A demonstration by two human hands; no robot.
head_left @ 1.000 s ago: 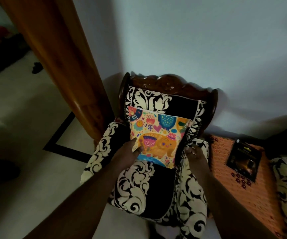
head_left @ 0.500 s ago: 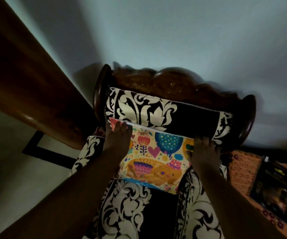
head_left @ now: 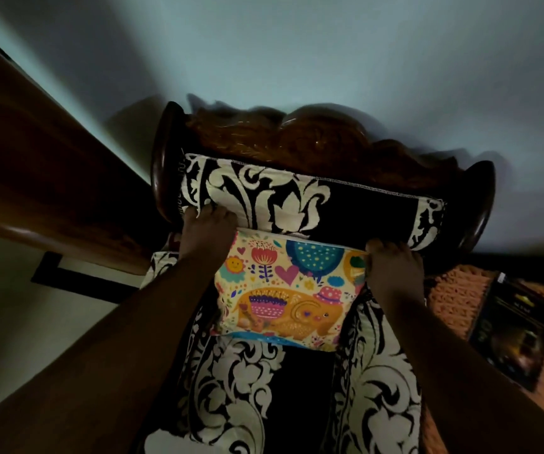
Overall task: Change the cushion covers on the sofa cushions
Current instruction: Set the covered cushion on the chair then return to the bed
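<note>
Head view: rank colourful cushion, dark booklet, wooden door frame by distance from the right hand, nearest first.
1. colourful cushion: the right hand grips its upper right corner.
2. dark booklet: further right, lying on the orange woven side table.
3. wooden door frame: far left, beyond the left hand.

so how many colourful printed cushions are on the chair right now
1. The colourful cushion leans against the chair's black-and-white backrest, with the left hand and right hand at its top corners. Others may be hidden outside the view.
</note>
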